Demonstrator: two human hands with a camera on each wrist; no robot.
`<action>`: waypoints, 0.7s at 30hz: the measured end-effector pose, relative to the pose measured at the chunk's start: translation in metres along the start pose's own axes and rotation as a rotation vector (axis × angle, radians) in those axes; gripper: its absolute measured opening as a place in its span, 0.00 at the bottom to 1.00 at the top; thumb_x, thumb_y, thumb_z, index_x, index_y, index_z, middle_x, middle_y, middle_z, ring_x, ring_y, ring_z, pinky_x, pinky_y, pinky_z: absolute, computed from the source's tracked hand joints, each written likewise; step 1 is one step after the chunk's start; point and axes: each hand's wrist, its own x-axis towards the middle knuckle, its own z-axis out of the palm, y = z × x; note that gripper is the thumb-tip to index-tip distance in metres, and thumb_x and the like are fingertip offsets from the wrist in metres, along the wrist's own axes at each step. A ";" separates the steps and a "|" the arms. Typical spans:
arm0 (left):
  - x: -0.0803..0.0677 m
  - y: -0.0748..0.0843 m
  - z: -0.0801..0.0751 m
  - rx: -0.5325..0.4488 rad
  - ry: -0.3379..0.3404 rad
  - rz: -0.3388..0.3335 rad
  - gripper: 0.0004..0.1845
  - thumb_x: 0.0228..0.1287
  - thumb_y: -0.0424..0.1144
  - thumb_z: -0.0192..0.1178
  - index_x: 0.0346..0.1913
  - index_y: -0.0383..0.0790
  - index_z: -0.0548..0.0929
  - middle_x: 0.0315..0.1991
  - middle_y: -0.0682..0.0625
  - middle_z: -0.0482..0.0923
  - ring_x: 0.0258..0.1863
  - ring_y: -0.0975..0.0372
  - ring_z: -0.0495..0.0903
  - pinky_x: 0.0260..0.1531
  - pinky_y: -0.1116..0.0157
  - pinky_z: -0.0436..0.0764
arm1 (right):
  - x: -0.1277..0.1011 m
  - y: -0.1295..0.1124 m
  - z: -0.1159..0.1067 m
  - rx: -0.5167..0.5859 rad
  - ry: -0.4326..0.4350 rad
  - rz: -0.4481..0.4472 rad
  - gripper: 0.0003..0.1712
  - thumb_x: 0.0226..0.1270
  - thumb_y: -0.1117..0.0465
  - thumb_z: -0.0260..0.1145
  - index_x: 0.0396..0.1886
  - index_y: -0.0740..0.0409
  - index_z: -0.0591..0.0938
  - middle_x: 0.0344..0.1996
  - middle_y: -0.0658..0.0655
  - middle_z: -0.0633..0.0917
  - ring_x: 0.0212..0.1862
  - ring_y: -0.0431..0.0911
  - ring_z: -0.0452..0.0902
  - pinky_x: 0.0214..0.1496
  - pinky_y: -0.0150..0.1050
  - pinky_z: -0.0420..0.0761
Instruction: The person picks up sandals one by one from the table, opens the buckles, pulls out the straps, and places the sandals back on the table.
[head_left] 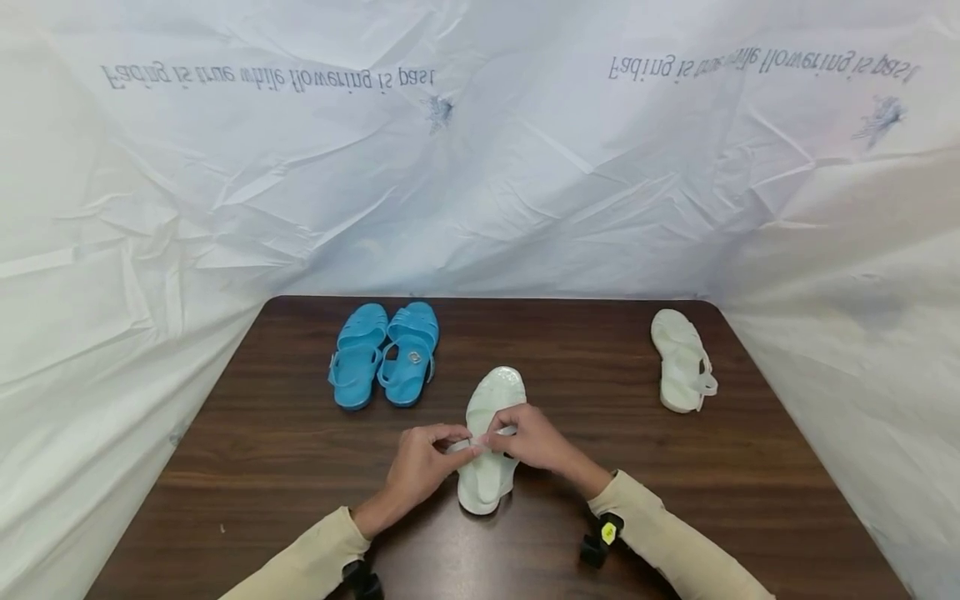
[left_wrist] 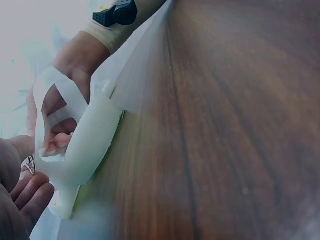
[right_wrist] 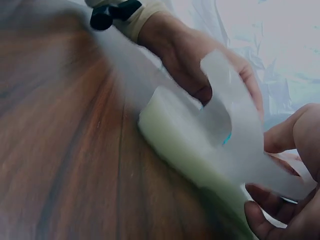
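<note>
A white sandal (head_left: 497,389) lies sole down at the table's middle, between both hands. My left hand (head_left: 417,463) pinches its pale strap near a small metal buckle (left_wrist: 31,165), thumb and fingertips close together. From the other side my right hand (head_left: 531,435) pinches the strap too, just above the sandal's footbed. The fingers cover part of the strap and buckle, so whether the strap passes through the buckle is hidden. In the right wrist view, the white strap (right_wrist: 245,135) arches up from the sandal's side.
Two blue sandals (head_left: 358,367) stand side by side at the back left of the brown wooden table (head_left: 570,350). Another white sandal (head_left: 678,367), its strap hanging loose at the side, lies at the back right. White printed sheeting (head_left: 480,208) hangs behind the table and along its sides.
</note>
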 end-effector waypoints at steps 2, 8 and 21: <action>0.000 0.000 0.000 -0.015 0.002 -0.012 0.11 0.55 0.45 0.79 0.39 0.46 0.92 0.33 0.59 0.89 0.30 0.72 0.84 0.33 0.72 0.83 | 0.000 0.002 0.000 -0.022 0.018 -0.007 0.10 0.68 0.58 0.70 0.24 0.49 0.86 0.23 0.43 0.83 0.24 0.35 0.72 0.28 0.32 0.76; -0.001 0.000 -0.001 -0.023 -0.008 -0.025 0.10 0.56 0.44 0.79 0.39 0.47 0.92 0.33 0.58 0.89 0.29 0.72 0.84 0.32 0.71 0.84 | -0.005 0.005 -0.002 -0.056 0.062 -0.019 0.10 0.67 0.57 0.71 0.24 0.48 0.87 0.25 0.43 0.85 0.26 0.37 0.76 0.28 0.33 0.78; 0.000 0.000 -0.001 -0.089 -0.023 -0.034 0.10 0.56 0.42 0.78 0.39 0.42 0.92 0.32 0.55 0.89 0.29 0.70 0.85 0.31 0.71 0.85 | -0.012 0.015 -0.012 0.010 0.083 0.019 0.10 0.69 0.59 0.69 0.27 0.53 0.89 0.23 0.46 0.87 0.26 0.39 0.81 0.27 0.34 0.79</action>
